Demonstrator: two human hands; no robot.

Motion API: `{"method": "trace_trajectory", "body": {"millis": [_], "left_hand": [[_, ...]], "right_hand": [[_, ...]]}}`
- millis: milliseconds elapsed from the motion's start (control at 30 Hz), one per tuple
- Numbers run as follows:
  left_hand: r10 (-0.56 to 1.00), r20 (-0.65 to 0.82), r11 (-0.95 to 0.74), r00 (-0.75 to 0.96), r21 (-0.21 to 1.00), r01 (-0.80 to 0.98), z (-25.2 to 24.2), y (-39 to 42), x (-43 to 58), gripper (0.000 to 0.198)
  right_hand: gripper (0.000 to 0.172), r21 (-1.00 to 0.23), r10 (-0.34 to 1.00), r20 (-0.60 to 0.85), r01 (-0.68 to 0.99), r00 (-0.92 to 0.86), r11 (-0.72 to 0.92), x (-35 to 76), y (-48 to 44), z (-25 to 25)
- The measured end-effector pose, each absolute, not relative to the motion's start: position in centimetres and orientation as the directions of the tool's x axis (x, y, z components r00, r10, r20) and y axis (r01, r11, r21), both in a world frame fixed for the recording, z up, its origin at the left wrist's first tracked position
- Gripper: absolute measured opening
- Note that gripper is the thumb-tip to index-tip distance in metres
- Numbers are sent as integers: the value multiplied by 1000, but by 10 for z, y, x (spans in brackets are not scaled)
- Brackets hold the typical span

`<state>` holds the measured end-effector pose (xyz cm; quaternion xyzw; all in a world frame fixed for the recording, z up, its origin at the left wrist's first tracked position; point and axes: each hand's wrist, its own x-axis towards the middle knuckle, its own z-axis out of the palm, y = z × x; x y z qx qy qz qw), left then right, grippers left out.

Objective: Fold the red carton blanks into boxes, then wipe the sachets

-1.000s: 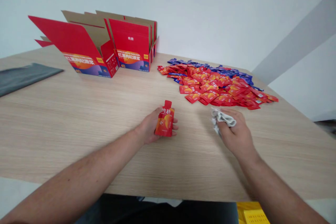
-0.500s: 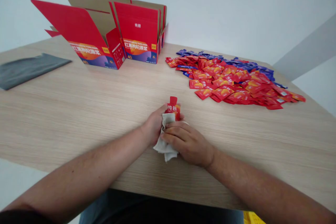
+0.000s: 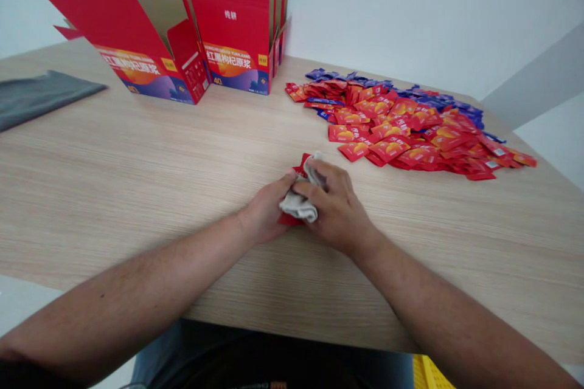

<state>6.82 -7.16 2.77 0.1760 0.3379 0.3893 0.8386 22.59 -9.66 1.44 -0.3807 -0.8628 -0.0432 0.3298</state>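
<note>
A person's bare hands work over a light wood-grain tabletop (image 3: 219, 152), between its near edge and its middle. The left hand (image 3: 268, 209) is closed around a red pouch (image 3: 291, 220), thumb along one side; its other fingers are mostly hidden. The right hand (image 3: 340, 203) bunches a whitish cloth (image 3: 298, 203) in bent fingers and presses it against the pouch's face, covering most of the print (only the red top and a strip at the bottom show). Toward the tabletop's far right corner spreads a heap of red pouches (image 3: 410, 134), with blue pouches (image 3: 424, 97) behind it along the far edge. Left of the heap, near the far edge, stand red cartons (image 3: 228, 30) with flaps raised, brown inside. A grey cloth (image 3: 45, 94) lies flat toward the left end, partly out of view. Below the near edge, at right, part of a yellow plastic item (image 3: 431, 374) is visible.
</note>
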Motion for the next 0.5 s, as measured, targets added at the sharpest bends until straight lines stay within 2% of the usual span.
{"method": "trace_trajectory", "body": {"millis": [133,333,500], "left_hand": [[817,-374,575,439,589,-568,23,-71,68,43],[797,-399,598,453,620,-507,21,-66,65,42],[805,-405,581,434,687,-436,24,-62,58,46]], "right_hand": [[50,-222,680,600,729,-422,648,225,-92,15],[57,-360,763,526,714,-376,600,224,-103,14],[63,-314,707,628,725,-326,613,239,-87,18]]}}
